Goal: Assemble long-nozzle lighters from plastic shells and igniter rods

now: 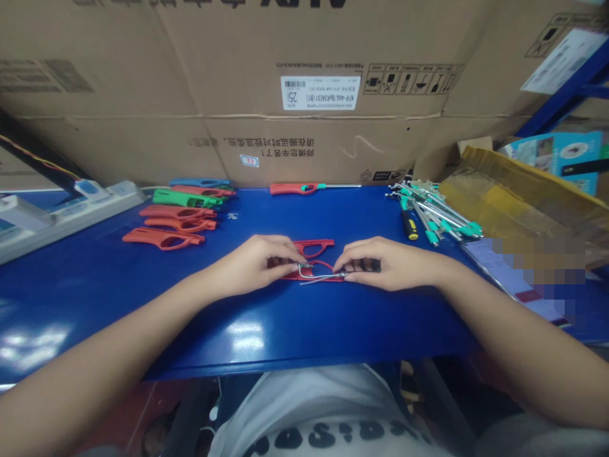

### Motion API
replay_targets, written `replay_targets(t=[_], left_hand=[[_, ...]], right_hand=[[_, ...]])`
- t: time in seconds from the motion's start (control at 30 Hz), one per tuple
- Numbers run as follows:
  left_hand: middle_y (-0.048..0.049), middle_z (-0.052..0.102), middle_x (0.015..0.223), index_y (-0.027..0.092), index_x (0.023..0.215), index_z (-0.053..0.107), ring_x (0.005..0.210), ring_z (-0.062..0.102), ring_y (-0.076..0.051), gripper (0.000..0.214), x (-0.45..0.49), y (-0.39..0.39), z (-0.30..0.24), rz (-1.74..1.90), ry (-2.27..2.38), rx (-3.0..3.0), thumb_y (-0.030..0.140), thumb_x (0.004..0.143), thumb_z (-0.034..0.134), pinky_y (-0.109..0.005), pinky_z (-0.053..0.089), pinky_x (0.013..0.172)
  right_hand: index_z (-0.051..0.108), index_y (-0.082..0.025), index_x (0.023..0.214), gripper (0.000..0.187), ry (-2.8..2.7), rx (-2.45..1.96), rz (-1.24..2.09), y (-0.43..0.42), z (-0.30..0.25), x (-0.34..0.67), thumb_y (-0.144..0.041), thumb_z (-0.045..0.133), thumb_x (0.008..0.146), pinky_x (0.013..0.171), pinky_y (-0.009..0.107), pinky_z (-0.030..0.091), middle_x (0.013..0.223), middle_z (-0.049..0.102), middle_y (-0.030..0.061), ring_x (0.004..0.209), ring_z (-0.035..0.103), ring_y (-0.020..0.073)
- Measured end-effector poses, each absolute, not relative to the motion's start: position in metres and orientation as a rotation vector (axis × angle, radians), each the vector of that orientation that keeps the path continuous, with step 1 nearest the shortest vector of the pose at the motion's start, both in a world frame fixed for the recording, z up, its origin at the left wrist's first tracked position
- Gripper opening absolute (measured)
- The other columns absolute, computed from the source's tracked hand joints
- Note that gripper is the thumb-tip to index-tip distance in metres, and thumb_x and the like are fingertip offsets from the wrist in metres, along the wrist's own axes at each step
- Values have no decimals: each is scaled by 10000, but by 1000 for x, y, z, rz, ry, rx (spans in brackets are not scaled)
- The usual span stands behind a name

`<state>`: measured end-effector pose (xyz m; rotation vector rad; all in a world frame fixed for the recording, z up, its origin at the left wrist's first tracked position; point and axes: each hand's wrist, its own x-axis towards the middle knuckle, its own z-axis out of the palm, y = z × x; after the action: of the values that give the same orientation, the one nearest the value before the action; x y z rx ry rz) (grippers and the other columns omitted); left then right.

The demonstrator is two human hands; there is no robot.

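Note:
On the blue table [285, 324] in front of me lies a red plastic lighter shell [314, 249] with a thin bent metal tube [314, 274] laid in it. My left hand [259, 261] is closed, its fingertips pinching the left end of the shell and tube. My right hand [380, 263] is closed too, its fingertips pressing on the tube's right end. The two hands nearly meet over the part.
Several red, green and blue lighter shells [178, 212] lie at the left. One whole red lighter [309, 188] lies at the back. A heap of metal tubes with green ends [435, 212] and a screwdriver [408, 225] sit at the right. Cardboard boxes [304, 95] wall the back.

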<state>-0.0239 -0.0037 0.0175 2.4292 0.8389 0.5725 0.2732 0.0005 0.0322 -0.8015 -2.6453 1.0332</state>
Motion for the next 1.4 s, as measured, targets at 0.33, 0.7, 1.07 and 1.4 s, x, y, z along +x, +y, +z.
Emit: replay_targets(t=[0.33, 0.7, 1.07, 1.4], left_hand=[[-81, 759, 1082, 190, 1109, 774, 985, 723, -186, 208, -22, -5, 14, 606, 847, 2494, 219, 957, 634, -295, 569, 903], [-89, 784, 998, 168, 1043, 787, 904, 745, -195, 185, -22, -5, 11, 613, 866, 2563, 243, 957, 641, -303, 585, 855], [-75, 776, 921, 166, 990, 803, 816, 737, -180, 157, -18, -8, 11, 622, 904, 2560, 199, 933, 660, -276, 575, 774], [-73, 777, 900, 182, 971, 808, 795, 734, -177, 170, -19, -5, 10, 658, 927, 2527, 252, 943, 655, -269, 568, 746]], right_hand=[[718, -149, 989, 144, -2636, -877, 946, 1, 32, 273, -254, 666, 906, 696, 234, 488, 907, 706, 44, 757, 621, 118], [763, -171, 904, 139, -2710, -878, 809, 2, 31, 275, -291, 695, 922, 681, 244, 456, 844, 696, 31, 736, 628, 126], [723, -166, 784, 266, -3041, -883, -26, -21, 38, 261, -205, 559, 989, 654, 300, 362, 785, 679, 52, 760, 615, 175], [733, -134, 813, 216, -3246, -880, -323, -28, 40, 244, -85, 559, 932, 580, 330, 311, 849, 698, 111, 766, 582, 202]])
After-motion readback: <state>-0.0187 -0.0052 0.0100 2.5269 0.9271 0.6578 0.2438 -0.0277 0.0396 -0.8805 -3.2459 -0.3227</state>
